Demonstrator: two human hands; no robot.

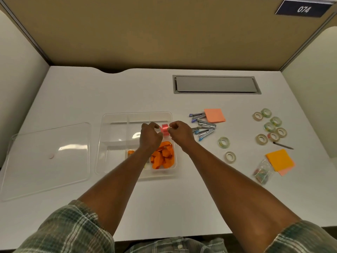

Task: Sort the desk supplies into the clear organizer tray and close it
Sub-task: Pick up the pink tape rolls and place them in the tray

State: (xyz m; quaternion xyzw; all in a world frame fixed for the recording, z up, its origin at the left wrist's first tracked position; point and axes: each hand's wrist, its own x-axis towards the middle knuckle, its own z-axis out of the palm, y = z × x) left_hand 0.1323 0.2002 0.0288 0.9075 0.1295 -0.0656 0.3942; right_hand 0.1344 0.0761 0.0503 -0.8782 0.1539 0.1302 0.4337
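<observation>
Both hands are up over the tray [136, 114], and the pink ribbon [165, 129] sits between them: the left hand [150, 136] pinches its loose end, the right hand [180, 134] pinches the roll, fingers curled tight, above the tray's right side. Below, the near right compartment holds a heap of orange ribbon [162, 157], and one small orange item [131, 153] sits in the compartment beside it. The lid [47, 157] lies flat to the left. To the right on the desk [91, 92] lie a cluster of staplers [206, 124], a pink pad [214, 115], nine tape rolls [269, 126], a pen [283, 145], an orange pad [280, 159] and a bag of clips [262, 172]. A sign [303, 9] on the far wall reads "074".
</observation>
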